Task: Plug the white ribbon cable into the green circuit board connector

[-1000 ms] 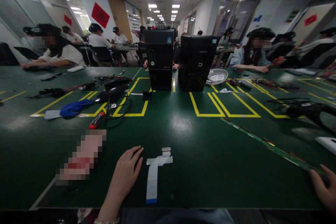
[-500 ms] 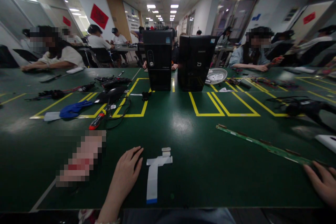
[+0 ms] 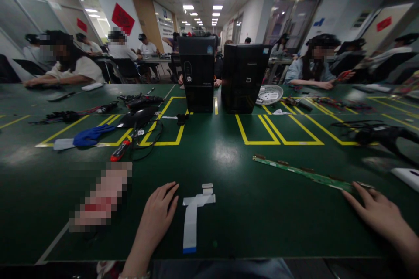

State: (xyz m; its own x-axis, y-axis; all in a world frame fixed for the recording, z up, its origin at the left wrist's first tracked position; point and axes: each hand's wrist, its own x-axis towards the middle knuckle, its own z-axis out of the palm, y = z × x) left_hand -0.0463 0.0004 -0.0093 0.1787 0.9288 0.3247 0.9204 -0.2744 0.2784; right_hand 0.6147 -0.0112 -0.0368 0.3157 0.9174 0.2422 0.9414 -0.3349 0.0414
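Observation:
My left hand (image 3: 157,214) lies flat on the green table (image 3: 248,209), fingers stretched out, just left of a white flat ribbon cable (image 3: 192,218). My right hand (image 3: 376,211) reaches in from the right edge with its fingers spread and pressing on the near end of a long, narrow green circuit board strip (image 3: 304,173). The strip lies flat on the table and runs from the hand up and to the left.
Two black computer towers (image 3: 199,74) (image 3: 244,77) stand at the table's middle back. A blue glove (image 3: 90,135), a red-handled tool (image 3: 120,150), black cables (image 3: 144,115) and a white fan grille (image 3: 270,94) lie around. Other people sit at the far side. Yellow tape marks boxes (image 3: 262,133).
My right hand has slid leftward and dragged the green strip with it, swinging it closer to the table's middle. My left hand and the ribbon cable have not moved.

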